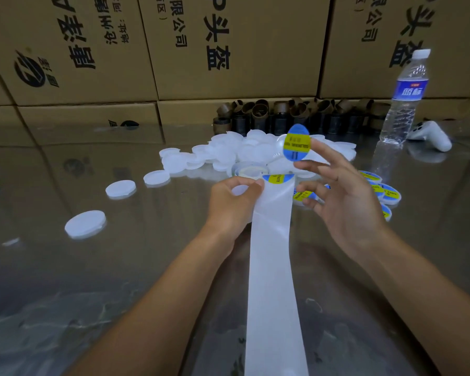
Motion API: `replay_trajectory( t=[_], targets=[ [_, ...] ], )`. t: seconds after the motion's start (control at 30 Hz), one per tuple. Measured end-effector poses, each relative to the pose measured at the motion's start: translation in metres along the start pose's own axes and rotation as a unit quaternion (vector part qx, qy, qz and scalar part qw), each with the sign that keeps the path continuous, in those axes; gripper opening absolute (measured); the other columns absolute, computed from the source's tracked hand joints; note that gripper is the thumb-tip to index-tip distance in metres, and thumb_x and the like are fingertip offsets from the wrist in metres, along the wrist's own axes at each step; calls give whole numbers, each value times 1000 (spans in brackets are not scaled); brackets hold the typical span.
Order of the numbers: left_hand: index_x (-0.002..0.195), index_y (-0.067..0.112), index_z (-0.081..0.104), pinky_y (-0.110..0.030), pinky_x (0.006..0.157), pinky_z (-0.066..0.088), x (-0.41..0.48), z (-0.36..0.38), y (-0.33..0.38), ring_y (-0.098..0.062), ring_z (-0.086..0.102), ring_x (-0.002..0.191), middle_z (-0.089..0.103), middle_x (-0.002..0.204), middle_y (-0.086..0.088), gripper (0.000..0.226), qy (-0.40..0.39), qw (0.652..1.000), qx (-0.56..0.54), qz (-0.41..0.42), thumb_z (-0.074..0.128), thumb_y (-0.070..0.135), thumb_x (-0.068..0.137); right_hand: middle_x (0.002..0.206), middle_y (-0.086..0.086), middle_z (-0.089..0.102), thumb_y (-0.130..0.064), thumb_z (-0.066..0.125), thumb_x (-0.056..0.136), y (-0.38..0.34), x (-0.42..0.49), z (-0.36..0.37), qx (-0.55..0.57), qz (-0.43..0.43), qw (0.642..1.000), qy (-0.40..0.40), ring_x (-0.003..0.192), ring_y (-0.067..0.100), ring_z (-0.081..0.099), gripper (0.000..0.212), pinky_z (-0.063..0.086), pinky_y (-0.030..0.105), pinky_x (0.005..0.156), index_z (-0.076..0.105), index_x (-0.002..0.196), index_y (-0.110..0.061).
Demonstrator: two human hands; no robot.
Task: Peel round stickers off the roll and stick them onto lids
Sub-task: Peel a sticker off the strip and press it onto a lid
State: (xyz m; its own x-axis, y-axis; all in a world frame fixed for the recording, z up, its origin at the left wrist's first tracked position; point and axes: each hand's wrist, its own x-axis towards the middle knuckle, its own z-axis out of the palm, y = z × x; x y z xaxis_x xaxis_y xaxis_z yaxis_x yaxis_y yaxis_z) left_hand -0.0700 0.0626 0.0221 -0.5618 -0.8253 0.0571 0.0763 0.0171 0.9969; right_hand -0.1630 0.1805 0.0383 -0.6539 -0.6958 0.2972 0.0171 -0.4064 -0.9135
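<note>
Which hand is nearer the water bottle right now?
Right. The right hand, a sticker on its fingertip, is left of and nearer the camera than the water bottle; the left hand, pinching the backing strip, is farther left.

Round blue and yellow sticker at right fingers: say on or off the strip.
Off: the sticker clings to a right hand fingertip above the white backing strip.

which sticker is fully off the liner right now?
The raised sticker, stuck to the index fingertip of the right hand, up above the lids. The next sticker sits half on the liner, beside the left hand.
</note>
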Motion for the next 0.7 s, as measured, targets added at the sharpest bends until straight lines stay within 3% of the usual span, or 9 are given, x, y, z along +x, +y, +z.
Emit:
replay_trajectory(
  t=[0.17,0.33,0.43,0.5,0.6,0.7],
  targets=[
    [75,17,66,-14,55,49,1,2,0,-10,61,70,66,82,2,13,4,1000,6,5,69,22,87,98,-4,72,-13,45,91,0,-2,4,-24,16,999,-34,85,11,60,37,44,29,77,66,106,-39],
    [77,14,62,-9,46,42,1,2,-1,3,56,55,63,77,6,13,12,999,18,32,73,16,83,98,-5,72,-16,47,89,0,-2,5,-34,21,998,-48,93,10,65,34,42,37,93,65,107,-39],
    [75,17,61,-15,55,49,1,1,-2,-8,60,70,64,84,2,15,13,999,18,29,75,15,81,98,-5,72,-17,51,86,1,-3,6,-43,20,998,-43,94,12,66,32,36,38,100,64,108,-38],
    [74,18,61,-19,59,50,1,1,-2,-11,61,74,64,89,0,16,14,999,24,31,75,15,81,97,-3,73,-14,46,90,1,-2,6,-32,18,998,-43,93,12,67,34,38,36,97,64,108,-36],
    [75,15,60,-14,47,47,2,1,-2,-2,59,55,63,77,0,16,29,998,22,47,72,10,83,97,-1,73,-10,45,90,2,-1,4,-2,23,999,-45,93,13,67,36,45,31,90,65,107,-35],
    [78,12,61,-21,49,50,5,-4,2,-11,60,53,62,64,0,11,81,996,-18,31,66,7,87,94,1,72,-6,44,90,3,0,4,15,33,998,-49,90,13,68,36,49,24,80,65,106,-32]
  ],
)
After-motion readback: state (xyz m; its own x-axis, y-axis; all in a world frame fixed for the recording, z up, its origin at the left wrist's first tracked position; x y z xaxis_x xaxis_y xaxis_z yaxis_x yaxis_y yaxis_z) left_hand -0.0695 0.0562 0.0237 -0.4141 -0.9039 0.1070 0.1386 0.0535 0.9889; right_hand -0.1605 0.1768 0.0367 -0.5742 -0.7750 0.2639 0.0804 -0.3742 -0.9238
